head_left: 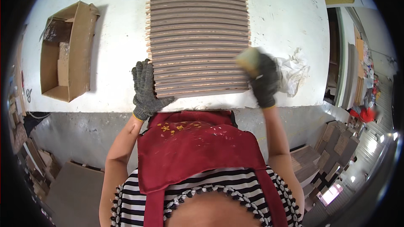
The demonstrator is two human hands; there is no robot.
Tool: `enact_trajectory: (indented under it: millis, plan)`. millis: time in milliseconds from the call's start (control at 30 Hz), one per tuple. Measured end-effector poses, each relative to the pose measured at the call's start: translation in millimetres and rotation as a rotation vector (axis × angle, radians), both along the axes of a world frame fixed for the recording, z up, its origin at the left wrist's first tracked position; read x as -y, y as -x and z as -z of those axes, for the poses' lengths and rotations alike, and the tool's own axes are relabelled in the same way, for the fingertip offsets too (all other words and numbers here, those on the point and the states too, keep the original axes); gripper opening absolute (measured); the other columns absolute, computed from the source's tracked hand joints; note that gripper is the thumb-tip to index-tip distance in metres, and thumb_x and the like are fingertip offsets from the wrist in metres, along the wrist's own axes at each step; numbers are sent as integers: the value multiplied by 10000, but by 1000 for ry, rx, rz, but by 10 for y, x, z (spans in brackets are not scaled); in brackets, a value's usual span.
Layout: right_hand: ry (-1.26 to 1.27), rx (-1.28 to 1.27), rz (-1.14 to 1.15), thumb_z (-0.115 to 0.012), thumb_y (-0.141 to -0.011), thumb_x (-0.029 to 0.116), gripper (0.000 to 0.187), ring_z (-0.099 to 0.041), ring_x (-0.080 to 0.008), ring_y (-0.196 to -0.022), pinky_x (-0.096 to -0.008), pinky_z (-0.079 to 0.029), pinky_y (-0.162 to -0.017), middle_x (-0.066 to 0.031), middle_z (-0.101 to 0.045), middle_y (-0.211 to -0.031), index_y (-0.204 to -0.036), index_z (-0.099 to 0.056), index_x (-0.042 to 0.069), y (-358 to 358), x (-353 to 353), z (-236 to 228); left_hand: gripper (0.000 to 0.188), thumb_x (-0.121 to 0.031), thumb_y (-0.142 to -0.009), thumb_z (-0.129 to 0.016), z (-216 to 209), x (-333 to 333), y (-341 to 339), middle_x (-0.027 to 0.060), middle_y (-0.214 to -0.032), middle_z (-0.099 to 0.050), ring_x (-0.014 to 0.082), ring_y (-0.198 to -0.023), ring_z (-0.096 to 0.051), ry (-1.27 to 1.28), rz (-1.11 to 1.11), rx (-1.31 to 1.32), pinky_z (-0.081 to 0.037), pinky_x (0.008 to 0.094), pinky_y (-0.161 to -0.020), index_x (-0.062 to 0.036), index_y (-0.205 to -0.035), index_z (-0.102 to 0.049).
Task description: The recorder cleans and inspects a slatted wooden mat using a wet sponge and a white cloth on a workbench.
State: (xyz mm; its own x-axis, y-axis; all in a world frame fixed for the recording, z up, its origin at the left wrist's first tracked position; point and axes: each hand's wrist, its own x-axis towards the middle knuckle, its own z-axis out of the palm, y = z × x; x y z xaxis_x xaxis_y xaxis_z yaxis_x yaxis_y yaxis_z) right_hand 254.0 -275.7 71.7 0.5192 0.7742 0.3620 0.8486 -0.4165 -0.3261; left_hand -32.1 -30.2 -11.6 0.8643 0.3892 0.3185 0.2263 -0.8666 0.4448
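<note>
Row of brown wood slats (198, 38) lies at 12 o'clock on white worktop (118, 38); left gloved hand (145, 89), 9 to 10 o'clock, fingers outstretched, grasping nothing, set against the row's near left corner. Right gloved hand (266, 80), blurred, 2 o'clock, fingers grasp yellowish block (248, 60) at the row's right edge; crumpled white cloth (293, 75) just beside, cardboard box (80, 54) at 10.

The left grip (145, 89), a gloved hand, stretches its fingers (146, 70) toward the far side, thumb (165, 101) spread right. The right grip (266, 80), gloved and blurred, is curled closed. Both bare forearms (276, 132) reach in from the near side, the left slanting rightward to its wrist (137, 119).
</note>
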Motion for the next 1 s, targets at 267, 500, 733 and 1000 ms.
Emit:
enact_trajectory:
  millis: [267, 500, 733, 1000]
  plan:
    - [-24, -274, -458, -703, -813, 262, 494, -605, -312, -1008, -420, -485, -901, -137, -632, -1107, -1255, -582, 77, 196, -923, 115, 1185, -589, -635, -800, -25, -12, -7, 271, -1495, -315, 460, -1425, -213, 102, 1, 14, -104, 606, -1142, 26, -1485, -249]
    - [45, 146, 47, -711, -800, 192, 406, -612, -338, -964, -433, -502, -862, -175, -633, -1058, -1163, -615, 38, -716, -867, -182, 1178, -591, -626, -801, -140, -31, -19, 281, -1468, -353, 480, -1391, -279, 119, -8, 35, -171, 622, -1120, 35, -1471, -270]
    - [95, -95, -800, -707, -756, 172, 502, -604, -291, -954, -426, -499, -838, -122, -618, -1097, -1238, -594, 90, 741, -1720, 104, 1194, -602, -629, -799, -159, -43, -65, 269, -1448, -384, 474, -1339, -353, 201, -35, 112, -209, 571, -1127, 71, -1457, -263]
    - [-33, 109, -360, -719, -811, 159, 392, -624, -299, -1021, -421, -498, -912, -140, -648, -1107, -1175, -617, 52, -301, -2072, -160, 1231, -578, -581, -832, -54, -56, 32, 248, -1455, -378, 483, -1376, -286, 419, -42, -5, -179, 597, -1132, 57, -1467, -261]
